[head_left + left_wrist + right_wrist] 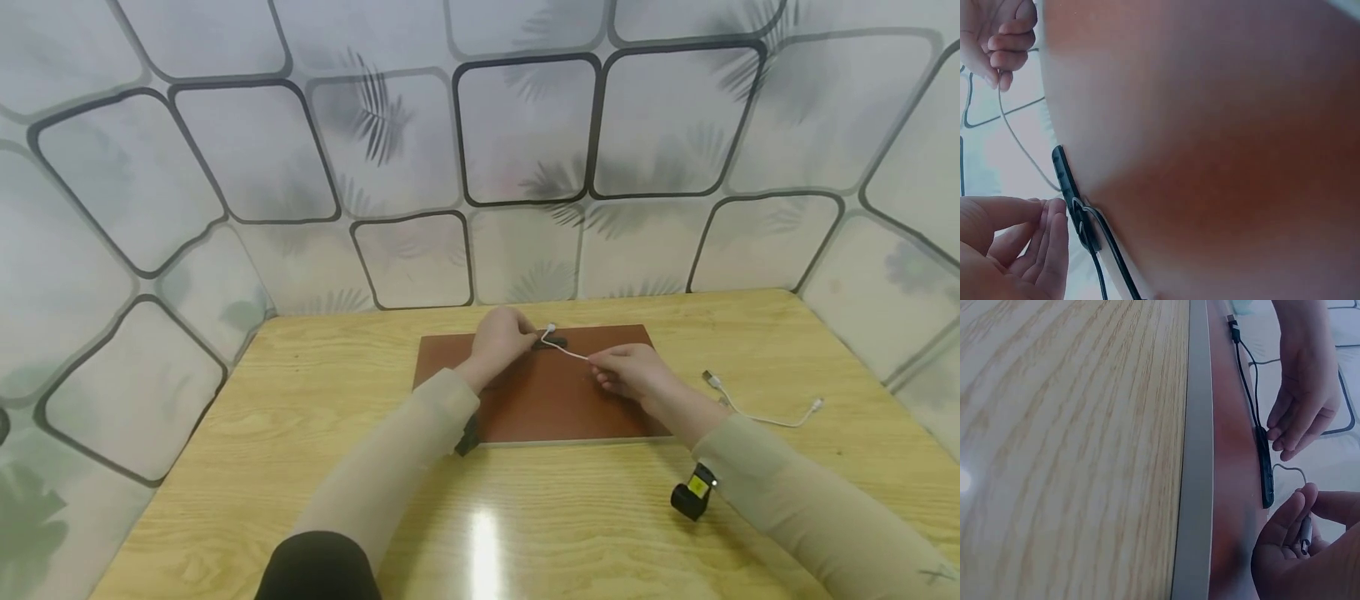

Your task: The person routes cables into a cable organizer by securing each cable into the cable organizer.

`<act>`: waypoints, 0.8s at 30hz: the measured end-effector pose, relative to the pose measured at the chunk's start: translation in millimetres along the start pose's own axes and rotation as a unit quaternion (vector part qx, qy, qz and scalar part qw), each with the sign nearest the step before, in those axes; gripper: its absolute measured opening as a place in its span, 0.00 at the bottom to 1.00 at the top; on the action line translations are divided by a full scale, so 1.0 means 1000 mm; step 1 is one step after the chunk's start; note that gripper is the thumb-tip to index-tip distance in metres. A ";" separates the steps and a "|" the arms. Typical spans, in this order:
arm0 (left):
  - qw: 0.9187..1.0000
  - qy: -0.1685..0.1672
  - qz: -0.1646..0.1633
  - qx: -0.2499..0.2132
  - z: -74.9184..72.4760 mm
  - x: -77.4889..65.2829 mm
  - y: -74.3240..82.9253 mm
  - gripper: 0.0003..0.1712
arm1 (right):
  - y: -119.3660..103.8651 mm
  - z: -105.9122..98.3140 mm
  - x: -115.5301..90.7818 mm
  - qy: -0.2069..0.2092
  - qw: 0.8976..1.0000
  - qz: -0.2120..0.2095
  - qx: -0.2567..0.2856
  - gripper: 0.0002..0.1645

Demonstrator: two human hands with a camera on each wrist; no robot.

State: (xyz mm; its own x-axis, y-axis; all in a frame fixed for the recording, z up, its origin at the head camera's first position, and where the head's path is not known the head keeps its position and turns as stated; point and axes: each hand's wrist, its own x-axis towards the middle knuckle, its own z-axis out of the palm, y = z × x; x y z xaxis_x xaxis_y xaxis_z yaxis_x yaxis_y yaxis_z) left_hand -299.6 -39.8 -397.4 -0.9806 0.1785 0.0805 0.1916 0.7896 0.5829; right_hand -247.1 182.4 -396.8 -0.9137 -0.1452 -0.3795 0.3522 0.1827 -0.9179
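A black cable holder strip (555, 342) lies on a brown board (555, 404), with a dark cable (1246, 375) running from it. At the strip's left end, my left hand (501, 337) has its thumb and fingertips together, seeming to pinch its edge. My right hand (637, 375) pinches a white cable (570, 353) between thumb and fingers. That cable's far end lies at the strip, its white connector (551, 328) just behind it. In the right wrist view, a plug (1305, 534) hangs beneath the fingers of the right hand (1291, 544).
Another white cable (772, 422) lies loose on the wooden table (337, 400), to the right of the board. A patterned curtain (525, 125) stands behind the table and along its sides. A dark rounded object (318, 571) shows at the bottom edge.
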 end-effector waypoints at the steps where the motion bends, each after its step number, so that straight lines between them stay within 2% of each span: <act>1: 1.000 -0.003 0.000 0.002 0.000 0.000 0.000 0.07 | 0.000 0.000 0.000 -0.003 1.000 0.001 -0.003 0.25; 10: 0.998 -0.020 0.018 0.050 0.004 0.008 0.005 0.08 | 0.001 0.003 -0.004 -0.046 0.998 -0.005 -0.037 0.26; 15: 0.996 -0.048 0.020 0.074 0.007 0.010 0.011 0.09 | 0.001 0.004 -0.004 -0.050 0.998 -0.008 -0.045 0.25; 20: 0.992 -0.059 0.036 0.104 0.008 0.010 0.015 0.11 | -0.001 0.005 -0.005 -0.053 0.998 -0.012 -0.041 0.23; 24: 0.988 -0.069 0.044 0.128 0.009 0.010 0.017 0.04 | -0.001 0.006 -0.005 -0.055 0.998 -0.015 -0.040 0.23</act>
State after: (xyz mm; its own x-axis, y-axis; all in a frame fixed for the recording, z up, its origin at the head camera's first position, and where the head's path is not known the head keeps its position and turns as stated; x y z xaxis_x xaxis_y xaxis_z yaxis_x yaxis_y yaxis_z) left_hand -305.4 -19.5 -394.5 -0.9482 0.3178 0.0005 0.2975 0.8870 0.3531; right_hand -241.8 177.2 -394.7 -0.8943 -0.2558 -0.3672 0.3045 0.2534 -0.9182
